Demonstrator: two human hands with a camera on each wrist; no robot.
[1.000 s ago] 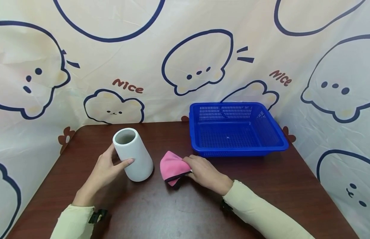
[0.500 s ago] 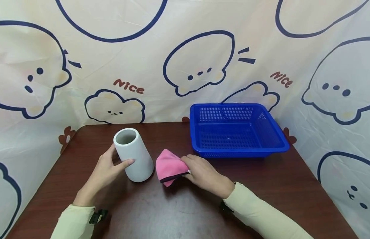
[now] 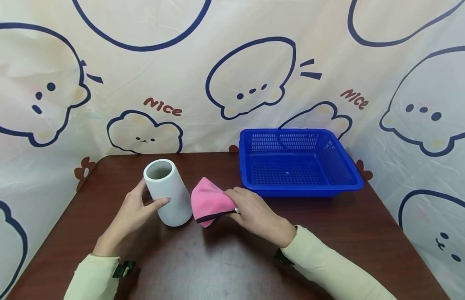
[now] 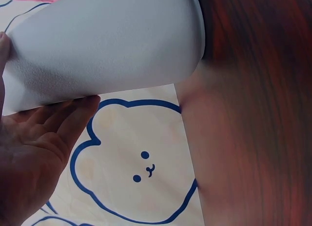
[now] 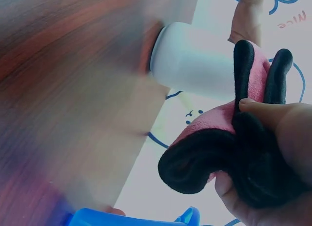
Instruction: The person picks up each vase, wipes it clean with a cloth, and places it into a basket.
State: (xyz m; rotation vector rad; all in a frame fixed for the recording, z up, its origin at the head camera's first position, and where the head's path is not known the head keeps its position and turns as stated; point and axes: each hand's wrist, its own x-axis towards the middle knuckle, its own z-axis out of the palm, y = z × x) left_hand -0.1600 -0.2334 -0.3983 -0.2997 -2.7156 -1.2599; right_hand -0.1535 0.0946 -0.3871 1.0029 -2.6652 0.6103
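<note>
A white tapered vase [image 3: 171, 200] with an open round mouth stands on the brown table. My left hand [image 3: 132, 214] grips it from the left side, thumb across the front and fingers round the back. In the left wrist view the fingers [image 4: 73, 118] lie along the smooth wall of the vase [image 4: 112, 45]. My right hand [image 3: 256, 214] pinches a folded pink cloth [image 3: 211, 202] with black edging just right of the vase. The right wrist view shows the cloth's black border [image 5: 195, 162] bunched in folds between thumb and fingers. Whether the cloth touches the vase, I cannot tell.
A blue plastic basket [image 3: 301, 188] with perforated walls sits at the back right of the table [image 3: 224, 266], and nothing shows inside it. A cartoon-printed curtain [image 3: 194, 83] rises behind the table and along both sides.
My right hand has lifted the pink cloth and carried it leftward, close to the vase. My left hand and the vase have stayed almost still.
</note>
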